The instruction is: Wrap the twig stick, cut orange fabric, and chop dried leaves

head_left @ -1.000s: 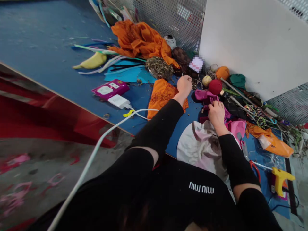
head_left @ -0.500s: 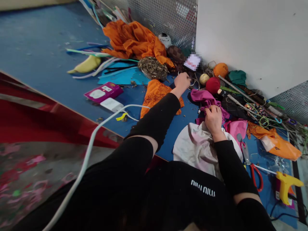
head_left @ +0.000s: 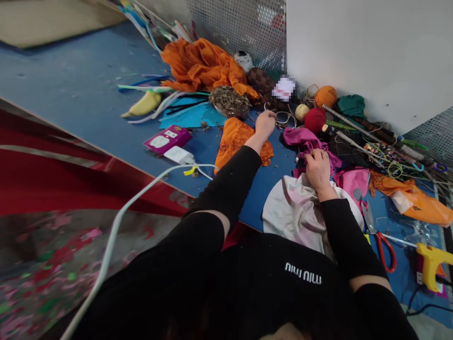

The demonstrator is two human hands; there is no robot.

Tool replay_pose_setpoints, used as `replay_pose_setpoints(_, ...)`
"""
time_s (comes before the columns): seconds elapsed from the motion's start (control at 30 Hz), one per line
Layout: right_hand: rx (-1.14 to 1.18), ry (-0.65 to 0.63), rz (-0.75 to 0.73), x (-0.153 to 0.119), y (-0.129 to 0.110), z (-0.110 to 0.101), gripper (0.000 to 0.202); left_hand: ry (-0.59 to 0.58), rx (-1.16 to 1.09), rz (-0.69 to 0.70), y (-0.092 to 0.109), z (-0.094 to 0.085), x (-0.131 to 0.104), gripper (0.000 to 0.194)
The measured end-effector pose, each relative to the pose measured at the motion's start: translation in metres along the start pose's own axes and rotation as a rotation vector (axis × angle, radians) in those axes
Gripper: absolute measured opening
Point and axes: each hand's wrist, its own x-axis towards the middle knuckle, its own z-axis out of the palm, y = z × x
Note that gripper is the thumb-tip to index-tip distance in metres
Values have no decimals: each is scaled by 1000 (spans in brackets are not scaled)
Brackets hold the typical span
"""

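Note:
My left hand (head_left: 264, 127) reaches to the back of the blue table, its fingers pinched at a loop of thin white cord (head_left: 287, 123). Much of the grip is hidden by the hand itself. Further right, my right hand (head_left: 317, 171) has its fingers curled on a bunched magenta cloth (head_left: 307, 140). Under that wrist lies a crumpled whitish cloth (head_left: 292, 208), near the table's front edge. An orange patterned cloth (head_left: 230, 139) is spread beneath my left forearm. Just beyond the magenta cloth sit a red ball (head_left: 314, 120) and a smaller cream ball (head_left: 301, 112).
Red-handled scissors (head_left: 385, 252) and a yellow glue gun (head_left: 430, 264) lie at the right. To the left are a purple power strip (head_left: 168, 140), a white plug (head_left: 179, 155) with its cable, and a yellow banana-shaped item (head_left: 143, 104). A white panel (head_left: 368, 56) stands behind.
My left hand has drawn back slightly to the left, and more of the white cord loop shows. My right hand stays on the magenta cloth. The view has shifted a little.

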Motion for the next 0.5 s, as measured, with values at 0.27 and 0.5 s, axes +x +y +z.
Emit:
replay_pose_setpoints(0.27, 10, 1, -9, 0, 0, -2, 32, -85, 499, 194, 5, 21, -14, 30)
replay_pose_setpoints(0.5, 17, -14, -4, 0, 1, -1, 34, -61, -45, 79, -6, 22, -2, 11)
